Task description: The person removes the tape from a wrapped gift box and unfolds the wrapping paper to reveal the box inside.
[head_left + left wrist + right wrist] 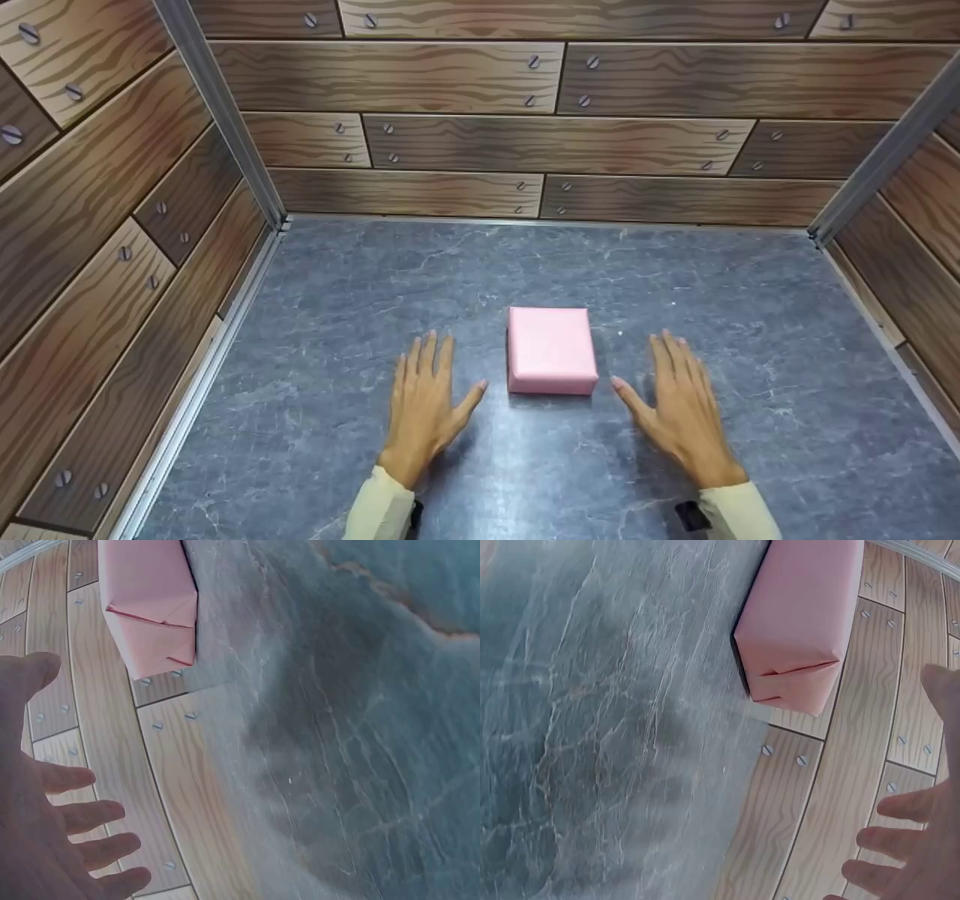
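A box wrapped in pink paper (551, 346) sits on the grey marbled tabletop, between my two hands. In the left wrist view the folded end of the pink box (154, 615) shows creases in its wrapping; the right wrist view shows the other folded end of the box (799, 637). My left hand (424, 409) is to the left of the box, fingers straight and thumb spread toward it, apart from it. To the right, my right hand (682, 409) has straight fingers too, its thumb tip close to the box's near right corner with a small gap. Neither hand holds anything.
Wood-patterned panels with printed screws form a back wall (480, 142), a left wall (97, 300) and a right wall (922, 225) around the marbled tabletop (375, 277). Metal strips run along the corners. Pale sleeves and dark wrist straps cover both wrists.
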The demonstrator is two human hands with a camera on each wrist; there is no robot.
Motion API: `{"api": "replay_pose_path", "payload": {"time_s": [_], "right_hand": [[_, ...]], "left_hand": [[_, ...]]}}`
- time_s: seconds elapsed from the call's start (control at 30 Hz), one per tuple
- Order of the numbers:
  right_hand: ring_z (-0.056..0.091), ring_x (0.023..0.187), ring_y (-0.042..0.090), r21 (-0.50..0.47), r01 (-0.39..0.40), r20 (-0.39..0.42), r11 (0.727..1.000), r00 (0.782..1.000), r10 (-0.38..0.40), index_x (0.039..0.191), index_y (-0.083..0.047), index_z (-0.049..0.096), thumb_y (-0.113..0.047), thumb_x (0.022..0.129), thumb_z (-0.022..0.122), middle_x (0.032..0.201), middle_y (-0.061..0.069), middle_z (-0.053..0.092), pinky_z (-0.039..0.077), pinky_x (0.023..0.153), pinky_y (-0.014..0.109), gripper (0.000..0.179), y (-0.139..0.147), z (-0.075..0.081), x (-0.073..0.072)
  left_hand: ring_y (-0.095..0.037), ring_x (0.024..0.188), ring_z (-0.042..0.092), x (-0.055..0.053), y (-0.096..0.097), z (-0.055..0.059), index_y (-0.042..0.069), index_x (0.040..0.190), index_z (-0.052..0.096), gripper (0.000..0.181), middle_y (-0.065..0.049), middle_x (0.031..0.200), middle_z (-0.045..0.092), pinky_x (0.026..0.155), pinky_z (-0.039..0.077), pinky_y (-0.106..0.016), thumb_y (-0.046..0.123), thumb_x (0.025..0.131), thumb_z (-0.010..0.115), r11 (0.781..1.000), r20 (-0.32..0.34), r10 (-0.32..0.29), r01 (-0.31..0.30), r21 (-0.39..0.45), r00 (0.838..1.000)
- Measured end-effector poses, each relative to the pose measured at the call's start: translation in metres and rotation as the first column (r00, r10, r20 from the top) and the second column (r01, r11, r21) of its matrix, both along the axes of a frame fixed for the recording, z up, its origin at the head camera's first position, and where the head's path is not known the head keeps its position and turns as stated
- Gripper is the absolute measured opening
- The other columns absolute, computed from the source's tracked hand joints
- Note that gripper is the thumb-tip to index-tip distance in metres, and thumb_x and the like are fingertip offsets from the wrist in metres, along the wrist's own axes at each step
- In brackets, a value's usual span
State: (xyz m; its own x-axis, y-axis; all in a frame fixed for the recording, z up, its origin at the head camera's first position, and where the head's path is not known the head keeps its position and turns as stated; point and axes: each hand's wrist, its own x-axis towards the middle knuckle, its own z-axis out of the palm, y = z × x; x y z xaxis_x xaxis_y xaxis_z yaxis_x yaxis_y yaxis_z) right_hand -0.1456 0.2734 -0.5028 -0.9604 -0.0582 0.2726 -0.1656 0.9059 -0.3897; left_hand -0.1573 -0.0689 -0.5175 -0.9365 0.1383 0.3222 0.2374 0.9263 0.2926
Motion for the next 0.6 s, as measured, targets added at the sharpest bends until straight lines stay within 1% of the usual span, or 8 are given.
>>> {"api": "replay_pose_path", "payload": {"time_s": [0.07,0.23,0.33,0.43,0.6], "right_hand": [[0.020,0.147,0.052,-0.030,0.009,0.004,1.000,1.000,-0.009,0.154,0.008,0.030,-0.053,0.097,0.061,0.160,0.032,0.024,0.013,0.120,0.064,0.089,0.001,0.001,-0.002],[0.025,0.144,0.052,-0.112,0.034,0.025,0.993,0.999,-0.031,0.151,0.009,0.034,-0.051,0.097,0.063,0.158,0.032,0.028,0.022,0.114,0.069,0.086,0.002,0.004,-0.008],[0.029,0.143,0.051,-0.169,0.046,0.031,0.985,0.999,-0.041,0.150,0.010,0.036,-0.048,0.097,0.063,0.156,0.032,0.032,0.025,0.112,0.069,0.083,0.003,0.007,-0.012],[0.031,0.142,0.051,-0.227,0.057,0.048,0.972,0.998,-0.048,0.149,0.010,0.038,-0.046,0.098,0.064,0.154,0.032,0.034,0.027,0.113,0.067,0.080,0.002,0.011,-0.015],[0.037,0.139,0.048,-0.316,0.108,0.129,0.942,0.989,-0.070,0.150,0.006,0.038,-0.049,0.097,0.063,0.152,0.030,0.037,0.032,0.111,0.063,0.081,-0.002,0.014,-0.021]], "left_hand": [[-0.042,0.144,0.036,-0.001,0.001,0.001,0.005,0.153,0.041,0.084,-0.022,0.156,0.041,0.119,0.025,-0.058,0.066,0.096,0.049,1.000,0.021,-0.006,0.005,0.029,1.000],[-0.043,0.142,0.039,-0.007,0.005,0.005,0.004,0.152,0.044,0.081,-0.023,0.153,0.043,0.116,0.032,-0.058,0.063,0.097,0.053,0.995,0.050,-0.037,0.032,0.095,0.998],[-0.043,0.142,0.039,-0.012,0.008,0.010,0.005,0.152,0.043,0.079,-0.022,0.154,0.043,0.114,0.034,-0.059,0.061,0.098,0.054,0.988,0.095,-0.056,0.041,0.148,0.994],[-0.042,0.143,0.038,-0.017,0.012,0.014,0.006,0.154,0.041,0.079,-0.020,0.156,0.041,0.113,0.036,-0.060,0.059,0.098,0.055,0.974,0.149,-0.075,0.040,0.224,0.986],[-0.040,0.144,0.037,-0.025,0.017,0.015,0.009,0.157,0.036,0.080,-0.018,0.157,0.040,0.113,0.034,-0.061,0.058,0.097,0.057,0.937,0.216,-0.109,0.028,0.348,0.970]]}}
